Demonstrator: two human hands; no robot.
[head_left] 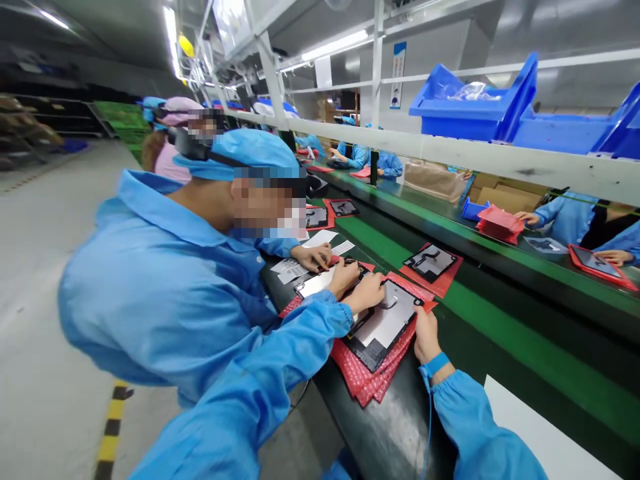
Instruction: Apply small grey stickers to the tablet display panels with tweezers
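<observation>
A tablet panel [387, 320] with a silver back and black edges lies tilted on a stack of red bubble-wrap bags [353, 370] at the table edge. My left hand [367, 293] has its fingers curled at the panel's left edge, over a dark cable. At the panel's right corner, my right hand [427, 333] grips the edge together with a red bag's corner; part of its fingers is hidden. Just left of mine, a co-worker's hands [345, 277] work at another panel [315, 283], close against my left hand.
Another panel on a red bag [433, 263] rests on the green conveyor belt [475, 307]. White label sheets [320, 239] lie beyond the co-worker's hands. Blue bins [465, 107] stand on the rail above. A white board [535, 433] is at lower right; a blue wrist strap [434, 365] trails a cord.
</observation>
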